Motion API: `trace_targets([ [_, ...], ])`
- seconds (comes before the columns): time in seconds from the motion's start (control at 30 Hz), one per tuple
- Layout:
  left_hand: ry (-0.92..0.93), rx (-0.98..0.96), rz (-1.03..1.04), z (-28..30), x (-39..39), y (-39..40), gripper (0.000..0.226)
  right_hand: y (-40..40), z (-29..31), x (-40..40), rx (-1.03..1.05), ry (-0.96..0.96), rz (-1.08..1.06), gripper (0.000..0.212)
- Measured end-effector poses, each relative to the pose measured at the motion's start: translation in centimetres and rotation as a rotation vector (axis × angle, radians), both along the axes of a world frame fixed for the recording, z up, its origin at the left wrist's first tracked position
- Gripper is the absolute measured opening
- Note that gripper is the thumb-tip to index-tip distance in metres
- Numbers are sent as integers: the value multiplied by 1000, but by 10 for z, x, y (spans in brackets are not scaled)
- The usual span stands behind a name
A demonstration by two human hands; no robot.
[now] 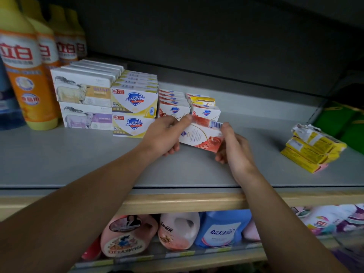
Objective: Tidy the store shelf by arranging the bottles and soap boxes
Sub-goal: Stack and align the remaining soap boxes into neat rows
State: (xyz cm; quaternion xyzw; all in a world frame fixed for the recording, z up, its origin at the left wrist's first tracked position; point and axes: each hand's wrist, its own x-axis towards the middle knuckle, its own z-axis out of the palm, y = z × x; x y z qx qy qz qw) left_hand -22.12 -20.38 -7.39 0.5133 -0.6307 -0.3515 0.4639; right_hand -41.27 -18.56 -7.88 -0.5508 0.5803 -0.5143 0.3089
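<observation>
Holding one red soap box (201,135) between left hand (164,134) and right hand (234,146), both pinching its ends, just in front of the red Safeguard rows (174,103).

Left of those rows: stacks standing squared. Well right: yellow bars (311,150) lying loose, wrapper torn, still needing sorting. Blurring at far left: yellow bottles (25,75), partly cut off.

A grey shelf (59,158) crosses the middle of the frame. On it, at far left, stand yellow bottles (29,75); stacked soap boxes (110,101) sit left of centre; a yellow packet stack (311,148) lies at right.
</observation>
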Motion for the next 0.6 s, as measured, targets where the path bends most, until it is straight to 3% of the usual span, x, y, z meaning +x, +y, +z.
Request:
trace_targets([
  [0.17,157,14,-101,1,-2,-1,37,0,-2,-3,-51,-182,108,36],
  [0.27,273,59,-85,1,-2,-3,27,1,-4,-8,-88,-251,243,50],
  [0.33,311,95,-78,2,-1,-4,33,1,-6,-8,-106,-209,267,52],
  [0.47,299,75,-147,1,3,-2,43,-3,-11,-8,-153,-124,144,32],
  [0.6,293,-15,-247,3,0,5,43,-6,-12,-10,-198,-80,86,33],
])
